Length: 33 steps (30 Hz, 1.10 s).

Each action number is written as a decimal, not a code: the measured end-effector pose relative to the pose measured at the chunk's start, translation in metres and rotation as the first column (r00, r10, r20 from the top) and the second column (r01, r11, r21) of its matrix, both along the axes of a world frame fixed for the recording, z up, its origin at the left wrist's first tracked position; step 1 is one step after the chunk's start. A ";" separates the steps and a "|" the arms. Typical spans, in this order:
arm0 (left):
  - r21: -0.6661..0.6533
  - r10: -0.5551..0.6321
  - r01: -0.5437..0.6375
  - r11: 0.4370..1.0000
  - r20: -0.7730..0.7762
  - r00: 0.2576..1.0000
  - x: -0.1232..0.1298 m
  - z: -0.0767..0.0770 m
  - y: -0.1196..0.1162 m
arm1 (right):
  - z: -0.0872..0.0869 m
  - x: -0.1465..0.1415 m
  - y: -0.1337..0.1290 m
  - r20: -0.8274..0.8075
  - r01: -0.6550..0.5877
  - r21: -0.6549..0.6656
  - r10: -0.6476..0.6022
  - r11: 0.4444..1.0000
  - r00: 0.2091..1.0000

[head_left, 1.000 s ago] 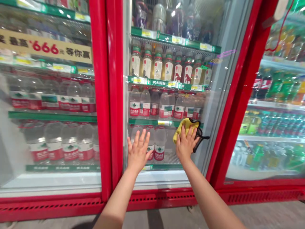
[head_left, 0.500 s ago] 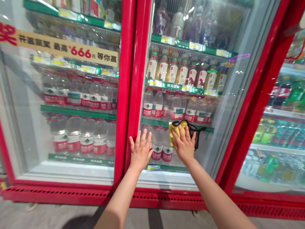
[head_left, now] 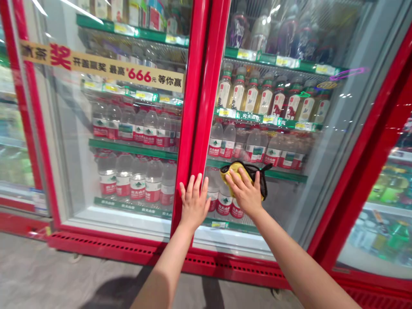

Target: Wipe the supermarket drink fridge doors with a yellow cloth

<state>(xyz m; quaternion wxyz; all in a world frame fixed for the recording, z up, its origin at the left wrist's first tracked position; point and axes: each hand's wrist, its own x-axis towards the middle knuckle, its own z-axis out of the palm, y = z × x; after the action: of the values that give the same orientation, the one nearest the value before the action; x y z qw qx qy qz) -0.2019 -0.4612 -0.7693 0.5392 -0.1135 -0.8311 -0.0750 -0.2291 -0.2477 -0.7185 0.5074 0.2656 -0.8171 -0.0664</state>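
Observation:
My right hand (head_left: 247,193) lies over a yellow cloth with black edging (head_left: 238,168), pressing it against the right glass door of a red drinks cooler (head_left: 186,128). A black loop of the cloth sticks out to the right of the fingers. My left hand (head_left: 195,201) rests with fingers spread on the red door frame and the glass edge beside it, holding nothing. Behind the glass, near both hands, stand water bottles with red and white labels (head_left: 224,204).
The left glass door carries a beige strip with printed characters (head_left: 106,66). Shelves of bottles fill both sides. Another cooler (head_left: 380,206) stands at the right, one more (head_left: 16,163) at the far left. Grey floor (head_left: 28,266) lies below.
The view has shifted left, so the cooler appears further right. On the glass, my right hand and the cloth have moved left, and my left hand sits further left, over the red frame.

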 end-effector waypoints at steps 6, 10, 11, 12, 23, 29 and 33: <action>0.055 0.025 -0.025 0.998 -0.010 1.000 0.004 0.004 -0.013 | 0.018 -0.007 -0.064 0.020 0.020 -0.111 -0.018 0.994 1.000; 0.078 0.038 -0.038 0.996 0.000 0.999 0.007 0.006 -0.018 | 0.000 -0.005 -0.063 0.081 -0.133 0.102 0.125 0.986 0.989; 0.077 0.041 -0.041 0.996 -0.001 0.999 0.008 0.007 -0.020 | -0.002 -0.005 -0.057 0.084 -0.147 0.123 0.137 0.982 0.987; 0.073 0.044 -0.044 0.996 -0.004 0.999 0.008 0.007 -0.021 | -0.001 -0.005 -0.052 0.076 -0.141 0.115 0.133 0.983 0.988; 0.116 0.074 -0.068 0.991 -0.042 0.996 0.009 0.009 -0.032 | 0.046 -0.020 -0.100 -0.087 -0.033 -0.129 0.021 0.991 0.996; 0.106 0.078 -0.074 0.992 -0.034 0.996 0.010 0.007 -0.032 | 0.005 -0.018 -0.067 -0.125 -0.162 0.148 0.181 0.976 0.976; 0.085 0.075 -0.071 0.994 -0.048 0.996 0.014 0.009 -0.033 | -0.001 -0.019 -0.051 -0.208 -0.247 0.152 0.275 0.957 0.939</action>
<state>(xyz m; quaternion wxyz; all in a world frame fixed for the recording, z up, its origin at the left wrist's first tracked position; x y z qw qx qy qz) -0.1883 -0.4943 -0.7600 0.5670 -0.0623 -0.8168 -0.0871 -0.2484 -0.2988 -0.7193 0.5841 0.3933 -0.7056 -0.0790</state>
